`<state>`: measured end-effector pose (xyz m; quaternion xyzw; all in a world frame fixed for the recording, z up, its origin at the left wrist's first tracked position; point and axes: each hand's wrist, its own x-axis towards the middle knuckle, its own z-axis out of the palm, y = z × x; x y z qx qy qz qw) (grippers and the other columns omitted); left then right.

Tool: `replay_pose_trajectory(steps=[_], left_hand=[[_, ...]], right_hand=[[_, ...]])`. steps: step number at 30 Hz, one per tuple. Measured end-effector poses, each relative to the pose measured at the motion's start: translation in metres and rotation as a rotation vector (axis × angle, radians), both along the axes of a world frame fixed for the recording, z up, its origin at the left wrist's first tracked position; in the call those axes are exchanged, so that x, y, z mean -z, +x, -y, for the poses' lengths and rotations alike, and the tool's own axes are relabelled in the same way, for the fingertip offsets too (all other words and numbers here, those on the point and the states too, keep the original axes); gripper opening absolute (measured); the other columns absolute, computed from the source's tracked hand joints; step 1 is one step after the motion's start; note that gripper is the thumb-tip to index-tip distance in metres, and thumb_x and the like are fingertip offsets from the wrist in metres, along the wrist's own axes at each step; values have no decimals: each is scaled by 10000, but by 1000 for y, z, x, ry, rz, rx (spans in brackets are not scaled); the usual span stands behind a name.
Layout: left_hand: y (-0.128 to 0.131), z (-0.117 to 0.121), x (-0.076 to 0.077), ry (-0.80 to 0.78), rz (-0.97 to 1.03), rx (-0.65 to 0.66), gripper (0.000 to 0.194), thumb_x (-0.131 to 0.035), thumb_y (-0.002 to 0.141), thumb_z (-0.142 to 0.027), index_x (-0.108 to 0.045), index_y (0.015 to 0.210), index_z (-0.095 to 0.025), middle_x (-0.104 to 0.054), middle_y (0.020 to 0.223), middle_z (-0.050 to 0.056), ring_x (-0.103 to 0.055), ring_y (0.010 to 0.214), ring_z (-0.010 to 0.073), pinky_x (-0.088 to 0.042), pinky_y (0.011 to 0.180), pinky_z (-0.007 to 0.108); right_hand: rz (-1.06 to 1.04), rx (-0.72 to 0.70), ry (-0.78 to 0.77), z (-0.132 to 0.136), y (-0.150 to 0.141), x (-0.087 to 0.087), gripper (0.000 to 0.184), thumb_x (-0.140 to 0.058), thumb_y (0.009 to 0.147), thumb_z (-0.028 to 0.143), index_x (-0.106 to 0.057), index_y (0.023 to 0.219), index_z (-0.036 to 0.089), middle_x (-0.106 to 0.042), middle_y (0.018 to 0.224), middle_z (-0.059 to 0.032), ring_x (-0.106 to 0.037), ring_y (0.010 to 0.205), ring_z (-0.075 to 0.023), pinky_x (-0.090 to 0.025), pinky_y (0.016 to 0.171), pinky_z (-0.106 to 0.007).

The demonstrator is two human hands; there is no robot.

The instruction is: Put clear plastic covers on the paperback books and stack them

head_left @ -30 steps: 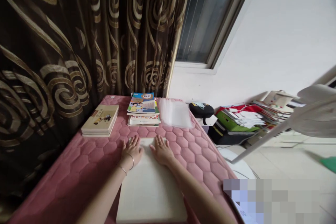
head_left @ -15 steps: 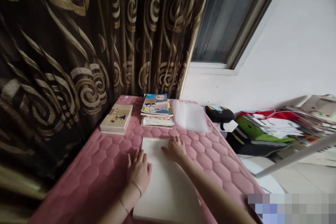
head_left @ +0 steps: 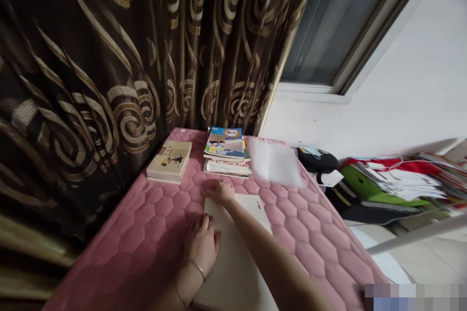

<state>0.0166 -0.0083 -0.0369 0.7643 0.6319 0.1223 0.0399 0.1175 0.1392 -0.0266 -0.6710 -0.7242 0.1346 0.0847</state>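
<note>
A long pale book (head_left: 231, 265), lying open or with a plain off-white side up, is spread on the pink quilted mattress in front of me. A small red mark shows near its far right corner. My left hand (head_left: 202, 243) rests along its left edge, fingers stretched out and thumb over the page. Reaching across the pale surface, my right hand (head_left: 221, 193) lies on the book's far left corner with its fingers slightly bent. My right forearm covers part of the book. Neither hand lifts anything.
Beyond the hands are a stack of beige booklets (head_left: 170, 161), a pile of colourful textbooks (head_left: 225, 148) and clear plastic covers (head_left: 275, 163) on the pink mattress (head_left: 146, 238). A patterned curtain (head_left: 127, 82) hangs at left. Bags and papers (head_left: 394, 182) crowd the right side.
My right hand has crossed from the book's far right side to its far left corner. Faint print at the far end no longer shows; a red mark does. My left hand stays at the left edge.
</note>
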Motion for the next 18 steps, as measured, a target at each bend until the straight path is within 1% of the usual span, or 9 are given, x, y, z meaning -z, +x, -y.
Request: replay_pose_trajectory(steps=[3,5,7,10,12,14,16,17,18], left_hand=[[0,1,3,18,11,4,406,-401,901,-252,-548,1265,-146,-566,1270,103,-516,1164,258,-432,995,392],[0,1,3,31,14,1,402,-406,898,-251,-551,1260,-154,-568,1266,98,-521,1155,254,-432,993,393],[0,2,1,37,8,-4,394,-404,899,-253,-559,1250,-160,-578,1249,96,-537,1130,253,-435,985,399],[0,2,-2,21,-9,-10,390,-398,903,-257,-565,1242,-160,-587,1242,97,-553,1110,256,-444,972,407],[1,2,-4,4,-18,-18,386,-397,906,-266,-576,1232,-160,-578,1264,100,-553,1117,257,-448,970,403],[1,1,-4,2,-23,-20,384,-387,912,-279,-591,1214,-157,-575,1271,104,-542,1139,257,-442,981,396],[1,1,-3,11,-27,-13,390,-374,917,-285,-598,1205,-148,-580,1265,111,-526,1162,259,-431,995,395],[1,0,-2,14,-29,-8,394,-372,917,-285,-594,1210,-143,-581,1263,113,-521,1169,260,-428,999,396],[2,0,-2,13,-31,-3,397,-372,917,-282,-587,1219,-139,-580,1264,114,-520,1169,260,-429,998,396]], right_hand=[[13,63,6,-8,-4,0,578,-595,709,667,-676,1029,192,-676,1050,-125,-597,1005,-275,-391,863,-376],[12,64,46,-7,-7,3,537,-589,741,638,-676,1020,188,-681,1037,-126,-594,1001,-272,-380,863,-379],[10,32,106,0,-8,6,460,-552,808,578,-672,1013,184,-678,1043,-130,-578,1016,-271,-365,864,-388],[15,-73,176,15,-8,9,383,-485,882,492,-659,1031,185,-666,1067,-138,-534,1060,-276,-349,857,-393],[8,-148,170,27,-5,9,372,-509,861,506,-666,999,199,-666,1059,-125,-517,1063,-273,-349,841,-378],[-18,-199,121,37,-2,9,379,-568,798,559,-686,890,211,-671,1025,-100,-522,1035,-264,-355,820,-354],[-40,-210,64,42,1,8,406,-606,740,602,-690,783,206,-675,983,-85,-539,996,-251,-358,810,-337],[-46,-200,42,42,2,7,415,-620,719,612,-694,775,208,-678,971,-80,-547,987,-245,-358,817,-333],[-54,-186,35,40,3,5,420,-635,702,615,-702,815,216,-682,970,-76,-552,992,-242,-354,831,-334]])
